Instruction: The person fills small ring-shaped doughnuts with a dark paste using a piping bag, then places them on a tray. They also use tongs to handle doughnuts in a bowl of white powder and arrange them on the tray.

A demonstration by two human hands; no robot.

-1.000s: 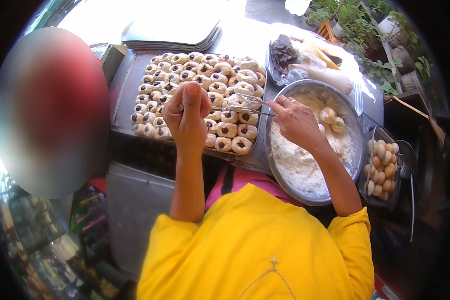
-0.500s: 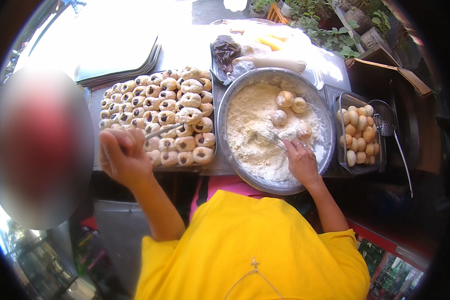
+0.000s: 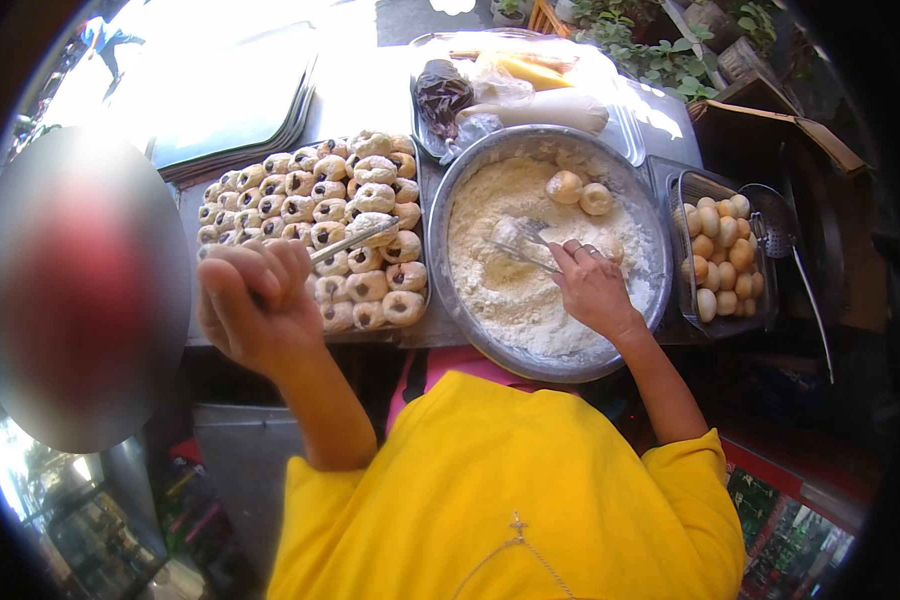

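My left hand [image 3: 260,305] is closed around a slim metal tool [image 3: 355,240], whose tip reaches over the right side of the filled doughnuts [image 3: 300,208]. These sugar-dusted pieces have dark filling showing and stand in tight rows. In my right hand [image 3: 595,290] are metal tongs [image 3: 526,258], lowered into pale powder [image 3: 530,325] inside a wide metal basin [image 3: 443,285]. At their tips lies a powder-coated dough ball [image 3: 508,234]; whether they grip it is unclear. Two browner balls [image 3: 580,193] rest on the powder farther back, and another is partly hidden beyond my right hand.
A wire basket [image 3: 682,195] of golden balls stands right of the basin, with a skimmer [image 3: 767,225] beside it. Behind the basin, a tray [image 3: 625,125] holds bagged items. Stacked flat trays [image 3: 230,105] lie at the back left. A blurred shape fills the far left.
My right hand and tongs have shifted slightly up and left. A ball in the basin has moved left, near the tongs' tips. The left tool's tip has moved right and up.
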